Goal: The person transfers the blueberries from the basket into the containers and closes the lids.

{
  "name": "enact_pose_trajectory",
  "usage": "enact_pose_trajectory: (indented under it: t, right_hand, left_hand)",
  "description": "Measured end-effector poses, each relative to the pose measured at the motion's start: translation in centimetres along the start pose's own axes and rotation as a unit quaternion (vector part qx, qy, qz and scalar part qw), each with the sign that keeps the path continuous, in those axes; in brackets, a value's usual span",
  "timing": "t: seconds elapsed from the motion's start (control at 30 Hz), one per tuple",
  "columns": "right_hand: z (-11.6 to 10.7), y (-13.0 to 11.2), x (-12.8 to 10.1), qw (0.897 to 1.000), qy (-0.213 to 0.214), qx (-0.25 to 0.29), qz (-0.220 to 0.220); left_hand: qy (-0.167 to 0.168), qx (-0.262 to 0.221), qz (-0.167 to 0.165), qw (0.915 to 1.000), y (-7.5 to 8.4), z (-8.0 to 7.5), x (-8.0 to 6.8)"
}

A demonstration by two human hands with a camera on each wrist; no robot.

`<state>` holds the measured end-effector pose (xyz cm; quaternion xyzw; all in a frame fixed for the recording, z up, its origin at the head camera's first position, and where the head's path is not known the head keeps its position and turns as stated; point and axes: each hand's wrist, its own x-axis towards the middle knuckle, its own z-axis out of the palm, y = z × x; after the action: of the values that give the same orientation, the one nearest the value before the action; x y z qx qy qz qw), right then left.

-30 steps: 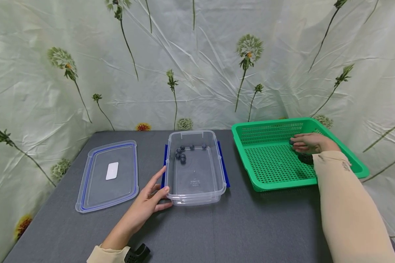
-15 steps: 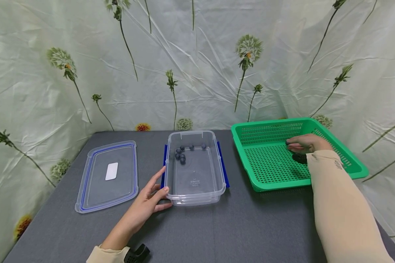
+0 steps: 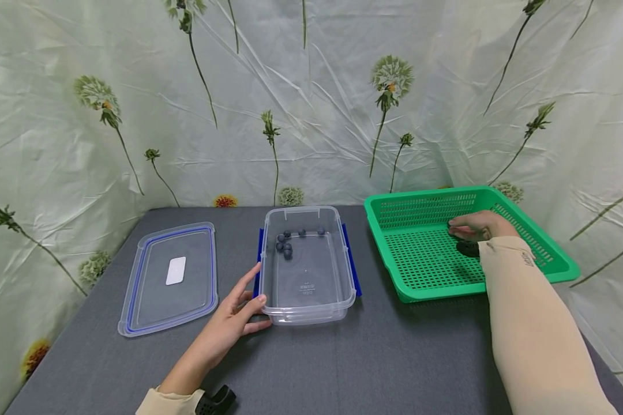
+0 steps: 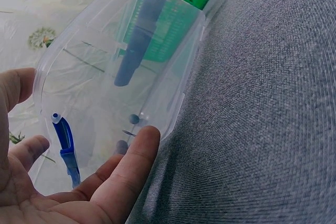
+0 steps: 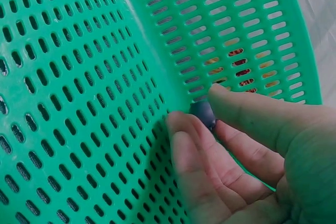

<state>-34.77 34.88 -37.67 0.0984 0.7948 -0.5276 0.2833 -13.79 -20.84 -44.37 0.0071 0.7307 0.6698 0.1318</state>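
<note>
My left hand (image 3: 227,319) touches the near left side of a clear plastic food container (image 3: 311,288), fingers spread and fairly straight along its wall. In the left wrist view, its fingers (image 4: 126,174) lie against the container beside the blue side clip (image 4: 65,142). Several blueberries (image 3: 288,246) sit inside, toward the far left. My right hand (image 3: 477,225) reaches into a green perforated plastic basket (image 3: 415,248). Between its thumb and fingers it pinches a blueberry (image 5: 202,113), near the basket's slotted wall in the right wrist view.
A clear lid (image 3: 153,294) with a blue seal and a white label lies flat to the left of the container. All stands on a grey cloth-covered table (image 3: 384,363). A flower-printed sheet (image 3: 322,115) hangs behind.
My right hand has shifted slightly left inside the basket, with the blueberry at its fingertips. My left hand and the container stay in place.
</note>
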Motion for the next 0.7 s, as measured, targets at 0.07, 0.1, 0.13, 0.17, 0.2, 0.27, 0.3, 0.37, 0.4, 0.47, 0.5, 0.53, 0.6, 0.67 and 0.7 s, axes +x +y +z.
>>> enact_pose_trajectory:
  t: [0.07,0.1,0.13,0.17,0.2,0.27,0.3,0.37,0.4,0.47,0.5,0.53,0.6,0.67,0.7]
  right_hand:
    - [0.1,0.0,-0.1,1.0,0.01,0.002,-0.006]
    - [0.1,-0.1,0.0,1.0,0.012,0.006,-0.009]
    - [0.0,-0.1,0.0,1.0,0.011,0.013,-0.012]
    - [0.0,-0.1,0.1,1.0,0.011,0.02,-0.014]
    - [0.0,0.0,0.2,0.999,0.011,0.03,-0.016]
    - [-0.2,0.0,0.4,0.998,0.006,0.051,-0.02]
    - [-0.1,0.0,0.4,0.998,0.009,0.051,-0.023]
    - [0.1,-0.1,0.3,0.998,0.021,0.043,-0.03]
    - [0.2,-0.2,0.2,0.998,0.028,0.037,-0.032]
    - [0.6,-0.4,-0.1,0.998,0.045,0.009,-0.038]
    - [0.7,-0.5,-0.2,0.998,0.049,0.004,-0.039]
    - [0.7,-0.6,-0.3,0.998,0.052,-0.003,-0.042]
    - [0.9,-0.8,-0.5,0.997,0.053,-0.007,-0.046]
    - [1.0,-1.1,-0.6,0.997,0.051,-0.005,-0.051]
    - [1.1,-1.2,-0.6,0.997,0.051,-0.002,-0.055]
  left_hand:
    - [-0.001,0.001,0.002,1.0,0.1,0.0,0.0]
    - [-0.001,0.0,0.003,1.0,0.1,0.0,0.0]
    - [-0.002,0.001,0.003,1.0,0.1,0.0,-0.1]
    - [-0.001,0.001,0.003,1.0,0.2,0.0,-0.1]
    - [-0.001,0.001,0.002,1.0,0.1,0.0,-0.1]
    - [-0.001,-0.001,0.001,1.0,0.2,0.0,-0.1]
    - [-0.002,-0.001,0.002,1.0,0.2,0.0,-0.1]
    - [-0.004,-0.002,0.002,1.0,0.2,-0.1,-0.1]
    - [-0.006,-0.002,0.004,1.0,0.2,-0.1,-0.2]
    - [-0.009,-0.002,0.006,0.9999,0.2,-0.2,-0.2]
    - [-0.009,-0.003,0.007,0.9999,0.2,-0.2,-0.2]
    - [-0.009,-0.003,0.006,0.9999,0.2,-0.2,-0.2]
    - [-0.007,-0.004,0.005,1.0,0.2,-0.1,-0.2]
    - [-0.007,-0.003,0.005,1.0,0.2,-0.1,-0.2]
    - [-0.007,-0.004,0.005,1.0,0.2,-0.1,-0.2]
